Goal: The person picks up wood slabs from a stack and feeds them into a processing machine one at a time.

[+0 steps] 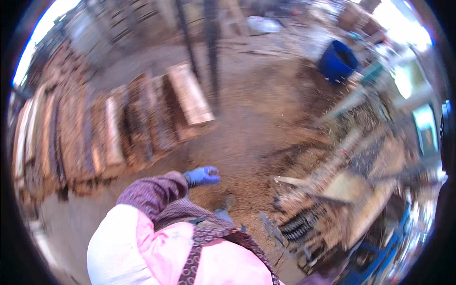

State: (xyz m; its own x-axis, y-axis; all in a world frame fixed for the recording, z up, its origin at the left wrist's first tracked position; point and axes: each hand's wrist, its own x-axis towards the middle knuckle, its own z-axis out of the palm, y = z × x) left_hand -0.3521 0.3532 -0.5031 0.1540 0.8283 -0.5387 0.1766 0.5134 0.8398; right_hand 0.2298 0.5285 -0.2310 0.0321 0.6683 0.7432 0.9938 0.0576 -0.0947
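Note:
My left hand [203, 175], in a blue glove, reaches out in front of my body with nothing in it. Its fingers are stretched and a little apart, though motion smears them. The nearest thing is a row of rough sawn timber [114, 130] to the left, which the hand does not touch. One pale, thick plank [190, 95] lies on top at the right end of that row. My right hand is out of sight; only a bit of purple sleeve [327, 276] shows at the lower edge.
Sawdust covers the ground [247, 147]. To the right stands a machine with a black coil spring [301, 223], beside a log with bark [327, 175]. A blue barrel [337, 61] is at the far right. A dark post [212, 47] rises behind the timber.

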